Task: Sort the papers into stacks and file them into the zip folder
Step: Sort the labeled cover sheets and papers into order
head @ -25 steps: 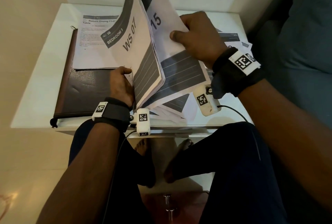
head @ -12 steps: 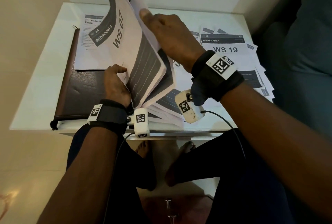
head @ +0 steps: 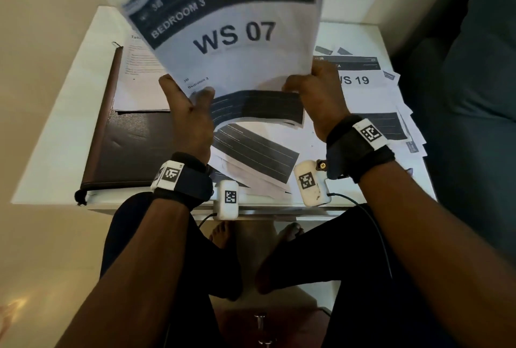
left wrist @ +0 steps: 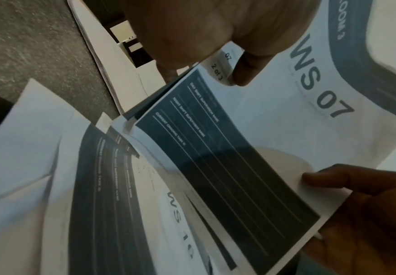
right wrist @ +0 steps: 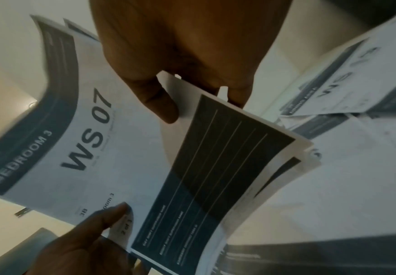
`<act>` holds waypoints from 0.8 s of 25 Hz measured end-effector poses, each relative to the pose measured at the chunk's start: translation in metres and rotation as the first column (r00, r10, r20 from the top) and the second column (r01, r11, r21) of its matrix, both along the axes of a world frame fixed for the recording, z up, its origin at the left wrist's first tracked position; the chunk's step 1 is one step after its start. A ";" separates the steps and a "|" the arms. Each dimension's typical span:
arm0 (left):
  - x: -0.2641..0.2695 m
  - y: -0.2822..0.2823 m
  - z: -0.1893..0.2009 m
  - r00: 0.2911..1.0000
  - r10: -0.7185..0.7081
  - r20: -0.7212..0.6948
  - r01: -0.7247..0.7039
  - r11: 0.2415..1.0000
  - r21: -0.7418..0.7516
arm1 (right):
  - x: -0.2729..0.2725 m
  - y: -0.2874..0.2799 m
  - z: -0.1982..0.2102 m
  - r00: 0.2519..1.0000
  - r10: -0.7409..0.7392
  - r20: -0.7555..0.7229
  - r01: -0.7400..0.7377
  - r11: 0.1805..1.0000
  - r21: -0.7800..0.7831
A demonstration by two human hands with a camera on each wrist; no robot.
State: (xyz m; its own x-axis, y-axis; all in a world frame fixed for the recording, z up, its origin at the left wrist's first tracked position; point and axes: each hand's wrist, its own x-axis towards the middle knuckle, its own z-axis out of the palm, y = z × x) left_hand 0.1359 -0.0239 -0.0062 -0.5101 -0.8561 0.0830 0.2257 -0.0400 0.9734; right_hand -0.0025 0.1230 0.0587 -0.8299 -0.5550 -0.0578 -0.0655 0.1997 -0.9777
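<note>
While both hands lift a thin bundle of white printed paper sheets [head: 237, 49] off the white table [head: 50, 135], its top page headed "BEDROOM 3" and "WS 07" with dark blue bands, the sheets bow upward and tilt toward the far side, blurred at their far edge. The left hand [head: 190, 113] holds the bundle's near left edge, thumb lying on the front; the right hand [head: 315, 96] pinches the near right edge, thumb in front and fingers behind. Under them, more loose white sheets [head: 251, 157] with dark lined panels lie fanned on the table's near middle, and a further heap topped by a "WS 19" page [head: 363, 88] spreads to the right. On the left lies the flat dark brown leather-look zip folder [head: 134, 149], matte and slightly creased, with one white text page [head: 136, 76] resting on its far half
</note>
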 end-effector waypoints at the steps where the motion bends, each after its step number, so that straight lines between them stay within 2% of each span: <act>1: -0.003 0.003 -0.003 0.998 -0.039 0.041 0.039 0.999 -0.010 | 0.000 0.004 -0.009 0.997 -0.035 0.063 0.036 0.999 -0.010; 3: -0.007 0.007 -0.011 0.985 -0.107 0.133 0.106 0.994 0.019 | 0.003 0.007 -0.027 0.985 -0.089 0.147 0.091 0.996 -0.008; 6: -0.012 0.007 -0.016 0.963 -0.159 0.220 0.149 0.987 0.060 | 0.008 0.007 -0.043 0.974 -0.144 0.173 0.151 0.988 -0.029; 9: -0.013 0.006 -0.018 0.963 -0.162 0.216 0.159 0.987 0.032 | 0.008 0.008 -0.045 0.959 -0.192 0.209 0.210 0.975 -0.069; 16: -0.013 0.003 -0.024 0.930 -0.228 0.287 0.200 0.972 0.121 | 0.007 0.008 -0.053 0.951 -0.233 0.204 0.246 0.968 -0.043; 18: -0.013 0.004 -0.021 0.937 -0.204 0.284 0.193 0.979 0.066 | 0.006 0.007 -0.051 0.957 -0.220 0.191 0.225 0.974 -0.009; 20: -0.012 0.000 -0.017 0.963 -0.097 0.250 0.106 0.994 -0.022 | 0.003 0.003 -0.042 0.973 -0.178 0.143 0.176 0.984 0.026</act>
